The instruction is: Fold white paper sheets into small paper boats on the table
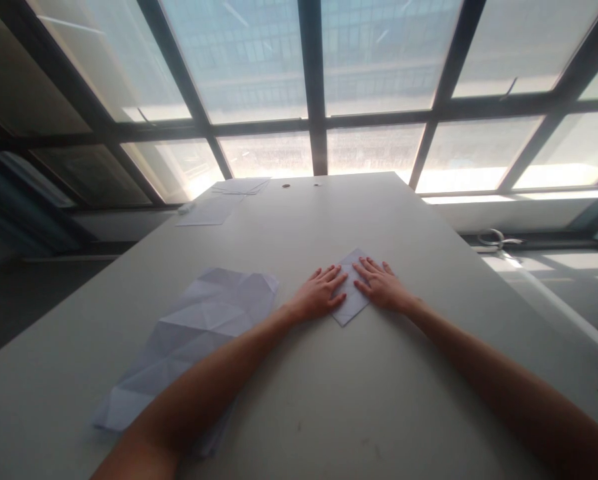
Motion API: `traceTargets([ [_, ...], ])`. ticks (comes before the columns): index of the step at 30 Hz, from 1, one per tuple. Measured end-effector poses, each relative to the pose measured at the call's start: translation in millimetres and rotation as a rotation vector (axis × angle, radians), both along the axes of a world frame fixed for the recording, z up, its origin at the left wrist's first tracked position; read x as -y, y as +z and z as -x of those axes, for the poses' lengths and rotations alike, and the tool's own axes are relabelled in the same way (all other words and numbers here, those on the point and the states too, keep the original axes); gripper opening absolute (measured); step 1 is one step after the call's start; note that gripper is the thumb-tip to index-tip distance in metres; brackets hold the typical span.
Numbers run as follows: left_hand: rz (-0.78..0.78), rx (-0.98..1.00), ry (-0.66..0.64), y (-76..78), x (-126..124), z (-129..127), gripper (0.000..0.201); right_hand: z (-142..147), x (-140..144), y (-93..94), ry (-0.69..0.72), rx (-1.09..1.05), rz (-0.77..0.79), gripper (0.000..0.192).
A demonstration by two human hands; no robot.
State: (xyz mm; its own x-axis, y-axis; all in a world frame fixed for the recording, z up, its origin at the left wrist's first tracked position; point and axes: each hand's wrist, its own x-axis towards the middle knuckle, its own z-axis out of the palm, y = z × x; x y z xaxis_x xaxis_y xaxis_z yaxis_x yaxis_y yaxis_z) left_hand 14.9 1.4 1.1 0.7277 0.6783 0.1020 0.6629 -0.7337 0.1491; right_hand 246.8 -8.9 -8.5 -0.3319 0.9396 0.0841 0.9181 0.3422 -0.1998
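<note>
Just right of centre in the head view, I have two bare hands laid on one small folded paper [351, 308], which sits on the white bench [303, 373] with a corner pointing toward the bottom of the frame. The left hand [320, 293] covers its left edge and the right hand [381, 285] its right edge, a strip of paper showing between them. On both, the grip is slack and apart: fingers spread, palms down, clamped on nothing. I judge that they lie flat like this to press the paper against the bench and stop it sliding or springing up.

Left of centre, reaching into the lower left, I count one large creased sheet [213, 300]; whether a second lies beneath, I cannot tell. It seems set aside so the folded piece can lie between both hands, though the left forearm [219, 373] crosses over its lower right part. At the upper left of the bench lie some flat papers [203, 212], at least two by their edges, overlapping too closely for me to count. Along the far edge, I make out two small round marks [286, 186]. Beyond the bench, right of the frame, sits one pale coil [491, 237].
</note>
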Motion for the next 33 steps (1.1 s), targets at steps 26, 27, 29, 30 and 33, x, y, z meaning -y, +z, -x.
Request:
traceTargets([
  [26,0.042,0.018,0.121,-0.3,1,-1,0.06,-17,-21,-5.9,-0.328,-1.067,-0.385,0.044],
  [27,0.042,0.02,0.122,-0.2,1,-1,0.06,-16,-21,-4.7,-0.352,-1.14,-0.358,0.047],
  [29,0.043,0.023,0.123,0.5,2,-2,0.06,-16,-19,-1.7,-0.382,-1.298,-0.261,0.059],
  [30,0.044,0.025,0.123,0.9,2,-2,0.06,-15,-17,0.1,-0.376,-1.359,-0.19,0.063],
  [33,0.049,0.033,0.126,1.5,3,-2,0.059,-12,-11,4.8,-0.268,-1.408,0.031,0.067],
])
